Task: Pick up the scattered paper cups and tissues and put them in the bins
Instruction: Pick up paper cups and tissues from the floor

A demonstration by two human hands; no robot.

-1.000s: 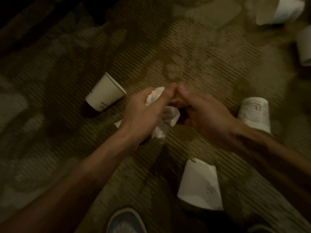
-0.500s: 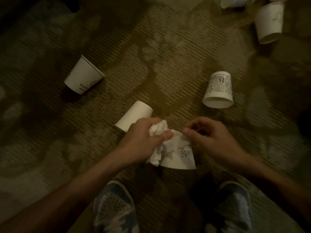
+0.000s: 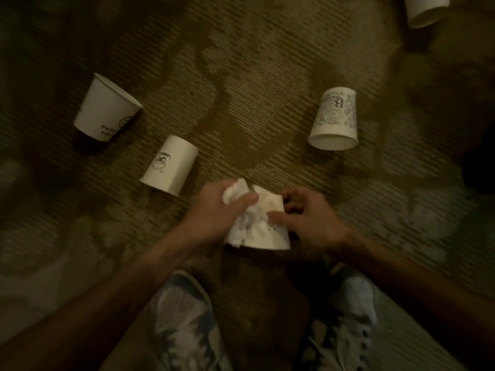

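Fingers [image 3: 245, 200] of the left hand [image 3: 211, 212] are clamped round a crumpled white tissue [image 3: 249, 223], just below the middle of the frame. Pressed against the tissue's right side is a paper cup [image 3: 273, 231], its mouth turned toward the lower edge. The right hand [image 3: 313, 223] grips this cup, with its thumb [image 3: 278, 216] across the side wall and the other fingers curled over the far side. I cannot tell whether the cup touches the carpet [image 3: 254, 103].

Four more cups lie tipped over on the carpet, well apart from each other:
- a plain cup [image 3: 107, 108] at the upper left
- a doodled cup [image 3: 170, 164] left of centre, near the left hand
- a printed cup [image 3: 334, 119] at the upper right
- a cut-off cup [image 3: 426, 9] at the top right edge

Two pale shoes [image 3: 184, 325] show at the bottom.
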